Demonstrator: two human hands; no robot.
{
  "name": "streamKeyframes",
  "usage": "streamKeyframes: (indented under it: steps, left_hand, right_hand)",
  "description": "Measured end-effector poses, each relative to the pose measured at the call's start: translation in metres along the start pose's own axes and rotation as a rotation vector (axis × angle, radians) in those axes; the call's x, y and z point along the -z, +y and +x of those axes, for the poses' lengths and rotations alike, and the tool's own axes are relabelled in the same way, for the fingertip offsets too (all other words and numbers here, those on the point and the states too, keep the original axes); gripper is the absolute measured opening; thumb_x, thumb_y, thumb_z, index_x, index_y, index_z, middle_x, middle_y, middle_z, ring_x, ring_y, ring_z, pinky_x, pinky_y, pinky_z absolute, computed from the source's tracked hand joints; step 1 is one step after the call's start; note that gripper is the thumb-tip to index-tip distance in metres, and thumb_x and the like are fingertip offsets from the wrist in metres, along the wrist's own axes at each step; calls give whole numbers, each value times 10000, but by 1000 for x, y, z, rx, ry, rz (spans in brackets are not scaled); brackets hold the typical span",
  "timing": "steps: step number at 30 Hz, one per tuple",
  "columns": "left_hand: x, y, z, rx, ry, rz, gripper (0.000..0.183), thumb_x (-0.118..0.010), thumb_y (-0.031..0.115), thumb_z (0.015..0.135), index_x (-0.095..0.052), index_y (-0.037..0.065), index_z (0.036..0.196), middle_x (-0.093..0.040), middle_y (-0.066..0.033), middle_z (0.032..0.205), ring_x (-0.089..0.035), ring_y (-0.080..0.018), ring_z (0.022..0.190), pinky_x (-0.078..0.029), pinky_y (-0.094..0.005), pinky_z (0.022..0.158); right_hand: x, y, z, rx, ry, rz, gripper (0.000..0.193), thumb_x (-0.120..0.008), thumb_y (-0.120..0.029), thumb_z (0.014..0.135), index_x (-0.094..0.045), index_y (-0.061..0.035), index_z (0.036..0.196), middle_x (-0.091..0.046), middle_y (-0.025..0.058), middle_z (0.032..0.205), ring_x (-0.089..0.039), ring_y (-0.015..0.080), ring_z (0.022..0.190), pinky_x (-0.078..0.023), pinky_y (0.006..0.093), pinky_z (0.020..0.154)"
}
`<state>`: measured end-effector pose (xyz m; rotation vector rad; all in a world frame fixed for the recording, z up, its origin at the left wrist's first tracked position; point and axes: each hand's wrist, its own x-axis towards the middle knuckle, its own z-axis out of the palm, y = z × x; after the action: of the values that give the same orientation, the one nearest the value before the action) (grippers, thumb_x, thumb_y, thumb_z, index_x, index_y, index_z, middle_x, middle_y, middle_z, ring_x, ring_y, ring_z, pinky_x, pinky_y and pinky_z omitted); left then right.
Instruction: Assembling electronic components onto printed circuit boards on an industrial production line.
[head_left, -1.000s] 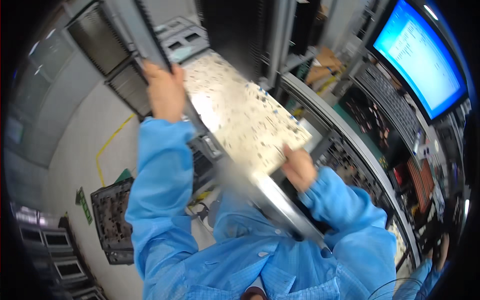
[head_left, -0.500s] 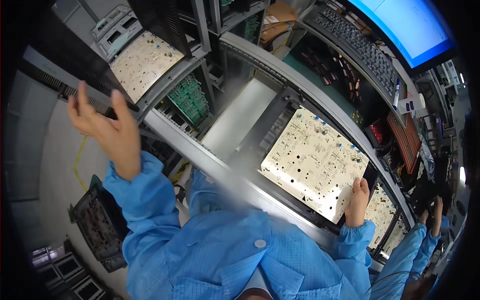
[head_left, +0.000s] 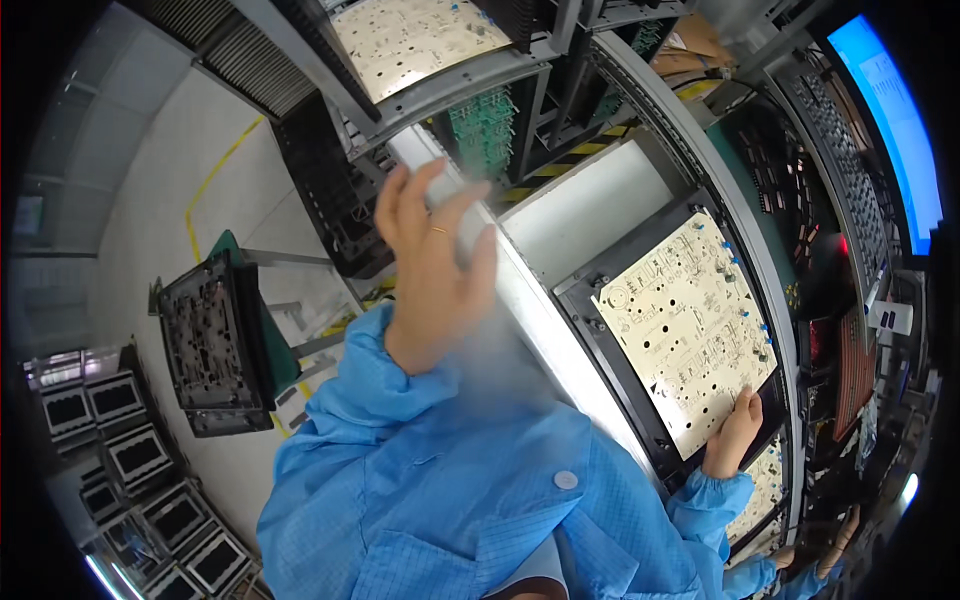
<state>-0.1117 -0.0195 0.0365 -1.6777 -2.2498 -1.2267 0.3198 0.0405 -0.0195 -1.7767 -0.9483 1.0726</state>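
Observation:
A cream-coloured circuit board [head_left: 690, 325] with dark holes and small blue parts along its far edge lies in a black carrier frame [head_left: 590, 318] on the conveyor. At the board's near right corner my right hand [head_left: 735, 435] is closed on the edge, thumb on top, the other fingers partly hidden. My left hand [head_left: 435, 265] is open, fingers spread, with nothing in it. It hovers by the pale metal rail [head_left: 525, 285], left of the carrier. I cannot tell whether the fingers touch the rail.
Another cream board [head_left: 415, 45] sits in the rack at the upper left, with green boards [head_left: 482, 130] below it. A dark fixture [head_left: 205, 335] stands on the left. A keyboard [head_left: 830, 140] and lit monitor [head_left: 885, 130] are far right. Another person's hand [head_left: 838, 545] shows lower right.
The view has turned, shifting the scene. My left hand has come from beside the rack at the left to the metal rail, still open. My right hand stays at the board's corner.

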Motion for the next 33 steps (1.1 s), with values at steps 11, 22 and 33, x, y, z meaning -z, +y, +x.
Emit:
streamKeyframes:
  steps: [11,22,33]
  left_hand:
    - [-139,57,-37,-351,-9,-269,283,-577,291,766,-717,54,833,-608,-171,1096,-368,-414,1303,-104,-674,1120]
    - [-104,61,-40,-379,-593,-53,595,-639,226,795,-504,-47,1305,-474,-184,1359,-310,-349,1377,-214,-532,1136]
    - [-158,109,88,-718,-801,-202,219,-568,60,883,-631,-17,1079,-575,-180,1205,-509,-372,1114,-421,-437,953]
  right_hand:
    - [42,8,10,897,-104,-886,308,-563,-206,985,-652,62,1109,-678,190,1086,-635,217,980,-486,315,868]
    - [-25,-25,-57,810,-246,-1107,373,-475,-98,919,-528,80,1243,-545,252,1269,-487,398,1203,-306,517,1054]
    - [28,-72,-3,804,80,-804,190,-589,-8,866,-663,2,1041,-649,180,968,-618,349,905,-490,378,775]
